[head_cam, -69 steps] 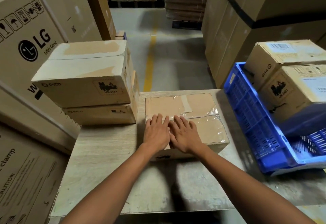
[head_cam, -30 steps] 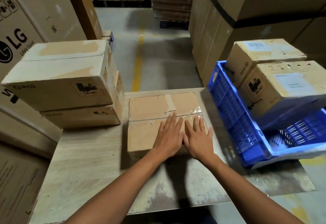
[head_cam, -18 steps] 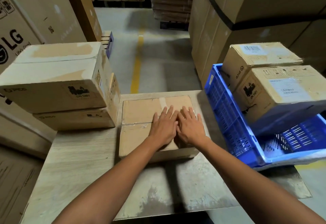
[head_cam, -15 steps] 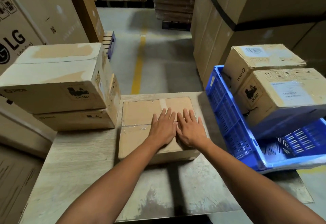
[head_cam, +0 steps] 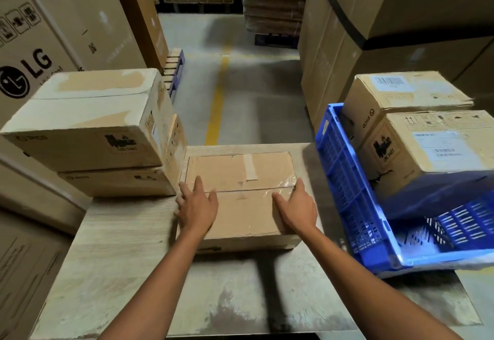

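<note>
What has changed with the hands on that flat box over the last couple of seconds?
The left hand and right hand, earlier side by side mid-lid, slid apart to the left and right edges of the taped box. Nothing looks lifted. The box lies on the table as before; the stacked boxes and blue crate are unchanged.

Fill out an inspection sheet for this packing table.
Surface: wooden table, worn and stained toward the near edge.
Job's things: taped box, lying flat at the table's back middle.
Clutter: stacked boxes on the left; tilted blue crate on the right, cartons inside.
Grips: left hand flat on the box's left side, right hand on its right side.
Cables: nothing seen.
Surroundings: large LG carton, concrete floor with yellow line.
</note>
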`<action>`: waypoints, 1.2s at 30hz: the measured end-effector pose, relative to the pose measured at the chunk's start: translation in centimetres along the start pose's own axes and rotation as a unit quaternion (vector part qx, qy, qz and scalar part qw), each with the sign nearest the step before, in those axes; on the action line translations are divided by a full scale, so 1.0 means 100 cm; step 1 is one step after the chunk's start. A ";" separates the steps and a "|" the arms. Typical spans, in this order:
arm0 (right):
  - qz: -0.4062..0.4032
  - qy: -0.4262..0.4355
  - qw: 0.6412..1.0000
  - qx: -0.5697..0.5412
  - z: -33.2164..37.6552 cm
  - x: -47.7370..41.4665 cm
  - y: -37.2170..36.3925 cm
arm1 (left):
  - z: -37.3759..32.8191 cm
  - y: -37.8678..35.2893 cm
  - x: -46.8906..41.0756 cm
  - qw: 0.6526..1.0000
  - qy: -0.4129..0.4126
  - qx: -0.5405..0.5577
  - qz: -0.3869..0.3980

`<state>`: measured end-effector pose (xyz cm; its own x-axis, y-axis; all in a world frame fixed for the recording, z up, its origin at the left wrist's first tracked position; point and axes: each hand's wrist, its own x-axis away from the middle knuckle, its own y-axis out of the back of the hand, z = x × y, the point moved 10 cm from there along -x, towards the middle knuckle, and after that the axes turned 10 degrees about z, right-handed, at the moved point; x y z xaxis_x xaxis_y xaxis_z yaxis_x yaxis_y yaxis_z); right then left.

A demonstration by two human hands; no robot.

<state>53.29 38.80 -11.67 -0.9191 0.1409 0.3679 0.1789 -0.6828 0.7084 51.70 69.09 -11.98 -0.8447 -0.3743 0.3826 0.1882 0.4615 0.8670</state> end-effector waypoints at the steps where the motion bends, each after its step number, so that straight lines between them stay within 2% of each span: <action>1: -0.007 0.003 1.000 -0.017 0.005 0.003 0.005 | 0.004 0.000 -0.001 1.000 0.000 0.017 0.007; 5: -0.032 0.015 0.996 -0.079 0.039 0.023 0.037 | 0.010 -0.001 -0.003 0.996 -0.008 0.087 0.017; 7: -0.038 0.034 0.997 -0.064 0.070 0.035 0.056 | 0.013 -0.006 -0.011 0.985 -0.031 0.164 0.031; 10: -0.041 0.077 0.996 0.024 0.121 0.056 0.072 | 0.014 -0.024 -0.022 0.932 -0.058 0.346 0.095; 11: -0.039 0.088 0.994 0.053 0.136 0.066 0.072 | 0.011 -0.032 -0.021 0.917 -0.065 0.372 0.129; 14: -0.035 0.131 0.985 0.105 0.172 0.095 0.062 | 0.001 -0.052 -0.018 0.909 -0.092 0.350 0.208; 17: -0.028 0.196 0.971 0.137 0.195 0.116 0.037 | -0.013 -0.028 0.002 0.881 -0.107 0.406 0.216; 21: -0.022 0.228 0.959 0.166 0.198 0.125 0.016 | -0.032 0.044 0.045 0.798 -0.181 0.548 0.171; 24: -0.040 0.195 0.964 0.174 0.184 0.117 0.021 | -0.034 0.089 0.075 0.768 -0.273 0.569 0.112; 26: -0.036 0.198 0.965 0.170 0.176 0.112 0.023 | -0.035 0.104 0.089 0.781 -0.339 0.519 0.081; 28: -0.032 0.234 0.959 0.157 0.174 0.112 0.021 | -0.040 0.102 0.097 0.834 -0.386 0.393 0.040; 29: -0.036 0.255 0.955 0.148 0.173 0.113 0.020 | -0.042 0.099 0.098 0.857 -0.392 0.334 0.016; 31: -0.047 0.281 0.950 0.125 0.172 0.117 0.021 | -0.040 0.100 0.092 0.883 -0.369 0.287 -0.035; 34: -0.059 0.311 0.945 0.086 0.167 0.125 0.022 | -0.036 0.116 0.091 0.883 -0.374 0.250 -0.132; 36: -0.086 0.338 0.934 0.072 0.163 0.132 0.020 | -0.036 0.128 0.105 0.855 -0.423 0.190 -0.233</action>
<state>47.24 50.94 4.44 -0.9413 -0.2796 -0.1892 0.0090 -0.5812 0.8137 47.01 68.19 4.27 -0.8736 0.0531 -0.4838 -0.3080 0.7094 0.6339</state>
